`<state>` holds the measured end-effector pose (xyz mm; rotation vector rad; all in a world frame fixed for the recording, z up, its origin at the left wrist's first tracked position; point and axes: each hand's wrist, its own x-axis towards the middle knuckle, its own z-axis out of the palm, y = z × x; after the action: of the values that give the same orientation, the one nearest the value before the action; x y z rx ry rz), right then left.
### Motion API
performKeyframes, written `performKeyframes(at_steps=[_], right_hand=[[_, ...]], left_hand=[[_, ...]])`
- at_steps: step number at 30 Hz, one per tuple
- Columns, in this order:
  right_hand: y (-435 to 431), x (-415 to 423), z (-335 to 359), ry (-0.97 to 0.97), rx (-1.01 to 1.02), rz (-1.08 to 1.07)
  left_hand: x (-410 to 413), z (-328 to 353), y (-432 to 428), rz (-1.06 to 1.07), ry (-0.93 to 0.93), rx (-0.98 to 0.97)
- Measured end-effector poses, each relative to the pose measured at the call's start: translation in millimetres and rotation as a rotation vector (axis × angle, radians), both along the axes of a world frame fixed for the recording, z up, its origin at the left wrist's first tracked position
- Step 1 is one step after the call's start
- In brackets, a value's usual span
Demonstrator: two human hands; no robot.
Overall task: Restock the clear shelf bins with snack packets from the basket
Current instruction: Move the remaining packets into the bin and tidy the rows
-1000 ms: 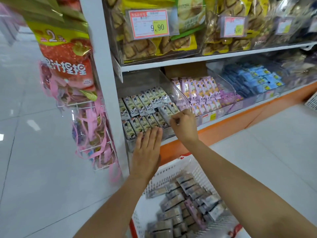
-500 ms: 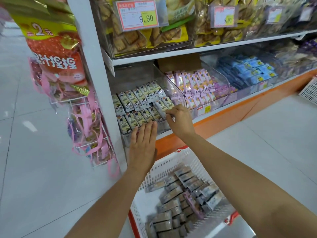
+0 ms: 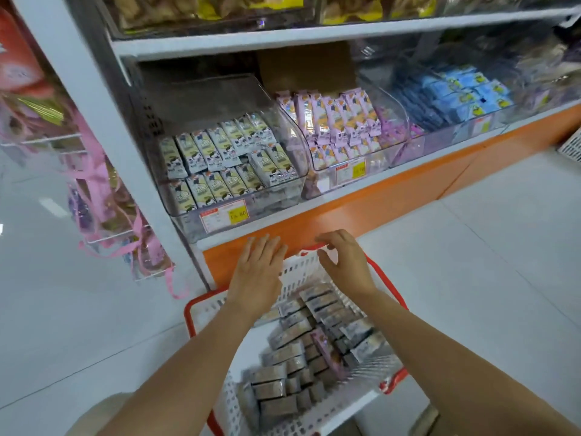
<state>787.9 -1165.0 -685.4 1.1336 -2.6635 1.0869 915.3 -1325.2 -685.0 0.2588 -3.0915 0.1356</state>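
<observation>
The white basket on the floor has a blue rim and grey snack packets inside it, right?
Not quite. The head view shows the white plastic basket has a red rim, not a blue one. It does sit on the floor with grey snack packets inside it.

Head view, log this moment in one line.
left hand open above basket | right hand open | packets in basket | leftmost bin part-filled

Clear bins (image 3: 292,143) line the shelf (image 3: 330,201); basket (image 3: 301,269) on floor (image 3: 471,247)
</observation>
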Motion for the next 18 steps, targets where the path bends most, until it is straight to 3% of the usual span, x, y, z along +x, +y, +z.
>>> performKeyframes(at_steps=[8, 13, 18], right_hand=[[85.8, 13.1, -94.3, -0.333, 0.523, 0.053], [107.0, 20.1, -126.4, -0.329, 0.745, 0.141], [105.9, 21.0, -134.4, -0.171, 0.851, 0.142]], left_hand=[[1.8, -66.0, 9.3, 0.155, -0.304, 0.08], [7.7, -86.0, 12.0, 0.189, -0.285, 0.11], [6.5, -86.6, 16.0, 0.218, -0.298, 0.156]])
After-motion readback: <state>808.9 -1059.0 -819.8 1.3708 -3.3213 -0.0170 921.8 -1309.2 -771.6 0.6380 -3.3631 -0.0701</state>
